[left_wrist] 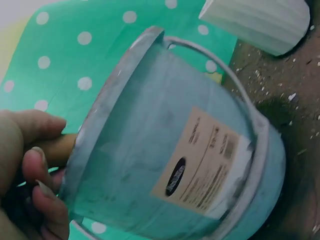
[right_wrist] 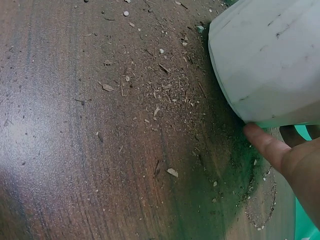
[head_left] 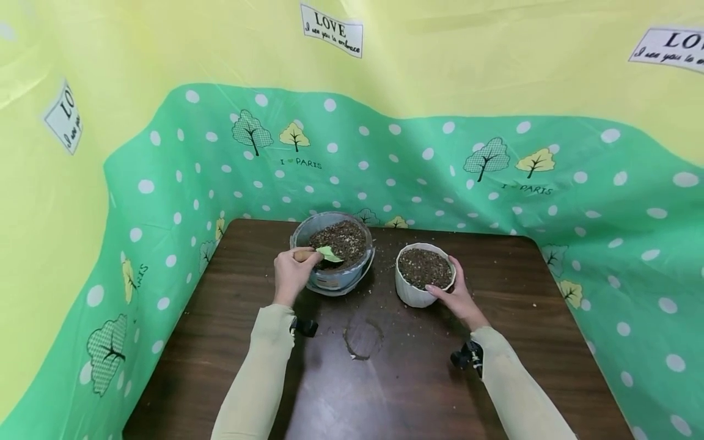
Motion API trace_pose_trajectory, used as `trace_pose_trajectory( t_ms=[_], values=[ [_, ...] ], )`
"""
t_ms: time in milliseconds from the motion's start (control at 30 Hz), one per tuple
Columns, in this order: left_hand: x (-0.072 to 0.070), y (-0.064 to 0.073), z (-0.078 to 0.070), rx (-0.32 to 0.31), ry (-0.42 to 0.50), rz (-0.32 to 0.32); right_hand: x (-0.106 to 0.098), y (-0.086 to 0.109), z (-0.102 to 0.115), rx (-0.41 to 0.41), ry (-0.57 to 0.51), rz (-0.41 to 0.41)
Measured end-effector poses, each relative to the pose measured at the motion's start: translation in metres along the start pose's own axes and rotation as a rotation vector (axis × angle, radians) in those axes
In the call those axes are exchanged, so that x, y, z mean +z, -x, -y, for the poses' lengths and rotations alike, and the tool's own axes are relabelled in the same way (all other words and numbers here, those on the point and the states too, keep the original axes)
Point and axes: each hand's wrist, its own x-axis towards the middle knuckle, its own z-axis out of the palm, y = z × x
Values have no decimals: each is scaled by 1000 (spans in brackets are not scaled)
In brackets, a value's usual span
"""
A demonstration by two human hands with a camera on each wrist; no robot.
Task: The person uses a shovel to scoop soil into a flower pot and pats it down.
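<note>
My left hand (head_left: 290, 276) grips the wooden handle of a small trowel (head_left: 330, 253) with a light green blade. Its blade reaches over the rim onto dark soil (head_left: 346, 238) inside a blue-grey bucket (head_left: 330, 281). In the left wrist view the bucket's labelled side (left_wrist: 135, 150) and wire-like handle show, while the blade is hidden behind the wall. My right hand (head_left: 461, 300) holds a white ribbed pot (head_left: 409, 293) at its right side, thumb at the rim. Soil (head_left: 425, 267) fills the pot nearly to the top.
Both containers stand toward the back of a dark wooden table (head_left: 429, 379). A ring of soil (head_left: 363, 355) marks the tabletop in front of them, and crumbs (right_wrist: 170, 95) are scattered near the pot. A green and yellow printed curtain (head_left: 385, 140) surrounds the table.
</note>
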Motion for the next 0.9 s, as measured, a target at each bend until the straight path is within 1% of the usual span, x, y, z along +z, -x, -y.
trace_pose_trajectory(
  t_ms=[133, 233, 333, 467, 533, 700, 900],
  values=[
    [4, 5, 2, 11, -59, -1, -1, 0, -8, -2, 23, 5],
    [5, 7, 1, 23, -101, 17, -1, 1, -9, -5, 19, 1],
    [4, 6, -2, 5, -147, 33, -1, 1, -9, -17, 18, -7],
    [4, 4, -8, -15, -253, 52, 0, 2, -8, -33, 8, -12],
    [4, 4, -10, -24, -269, 53, 1, 1, -8, -35, -16, -7],
    [7, 5, -10, -50, -183, 6, 2, 1, -6, -31, -69, 4],
    [8, 7, -6, -22, -78, -50, 2, 1, -6, -27, -88, 3]
  ],
)
